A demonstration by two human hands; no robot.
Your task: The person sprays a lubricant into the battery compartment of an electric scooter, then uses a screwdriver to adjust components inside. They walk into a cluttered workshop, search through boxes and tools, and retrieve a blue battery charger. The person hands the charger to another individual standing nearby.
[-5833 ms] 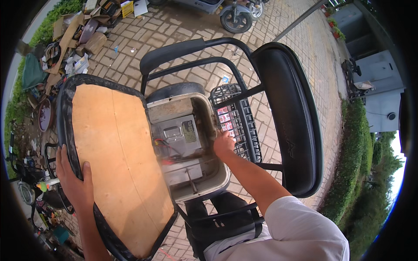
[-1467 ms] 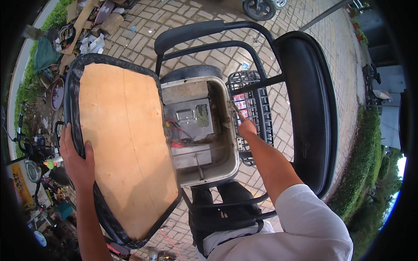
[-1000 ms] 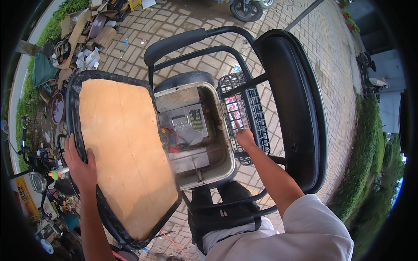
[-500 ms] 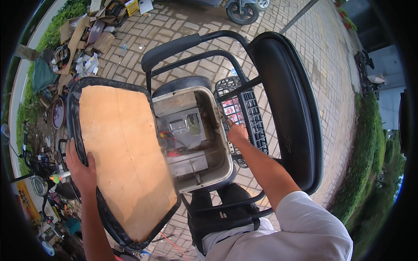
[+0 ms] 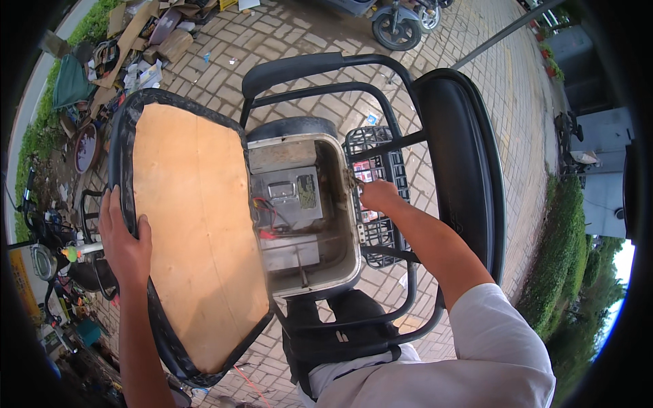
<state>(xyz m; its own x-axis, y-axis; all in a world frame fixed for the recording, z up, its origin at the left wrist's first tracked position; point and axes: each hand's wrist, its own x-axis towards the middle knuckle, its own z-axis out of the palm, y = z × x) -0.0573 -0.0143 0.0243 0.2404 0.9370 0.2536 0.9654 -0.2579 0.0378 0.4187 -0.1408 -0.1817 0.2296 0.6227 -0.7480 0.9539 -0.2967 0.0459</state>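
Holding seat (image 5: 201, 238) open, R hand at box (image 5: 356, 248) rim.
Seat's tipped L of box, bare wood base showing; wire basket (image 5: 401, 178) just R, metal-cased unit (image 5: 289, 200) inside box. L hand (image 5: 125, 238) part-closed round seat's outer edge, thumb on inner side. R hand (image 5: 378, 196) curled near rim fitting (image 5: 351, 179); can't tell if it's gripping anything. Prob. best: keep L pressure steady so seat can't drop, brace R hand on rim, keep fingertips off sharp metal.
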